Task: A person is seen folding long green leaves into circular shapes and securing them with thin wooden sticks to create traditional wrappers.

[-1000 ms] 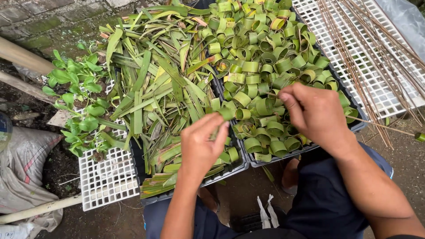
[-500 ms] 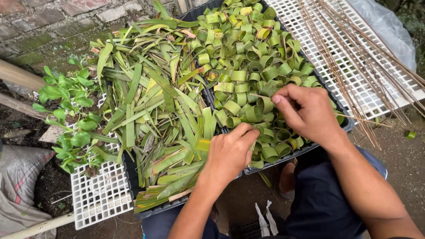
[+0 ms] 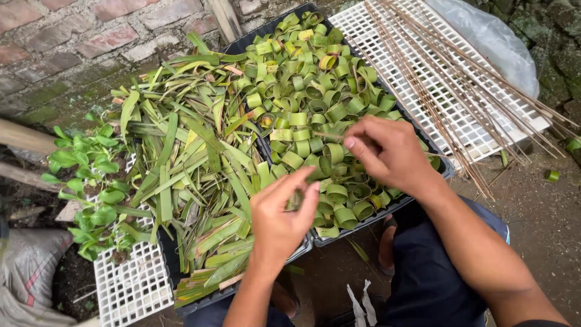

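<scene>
Directly below my head camera, both my hands work over two dark trays of cut green leaves. My left hand (image 3: 281, 218) is at the near middle, fingers (image 3: 308, 197) curled and pinched around a small leaf ring (image 3: 296, 200) that is mostly hidden between thumb and fingertips. My right hand (image 3: 387, 154) is just to the right and slightly farther away, fingers bent inward with thumb and forefinger pressed together on what looks like a thin stick (image 3: 327, 135) that points left; I cannot tell whether it touches the ring. The ring lies to the near left of my right fingertips, close but apart, so the left hand is the nearer one. The stick's long axis runs roughly left to right, toward the gap above my left hand.

The right tray (image 3: 445, 169) is heaped with finished leaf rings (image 3: 308, 91). The left tray (image 3: 302, 248) holds flat leaf strips (image 3: 193, 175) lying mostly near to far. Far right, a white plastic grid (image 3: 393, 30) carries a bundle of long thin sticks (image 3: 448, 72). Far left, small green seedlings (image 3: 91, 175) stand on another white grid (image 3: 130, 287).
</scene>
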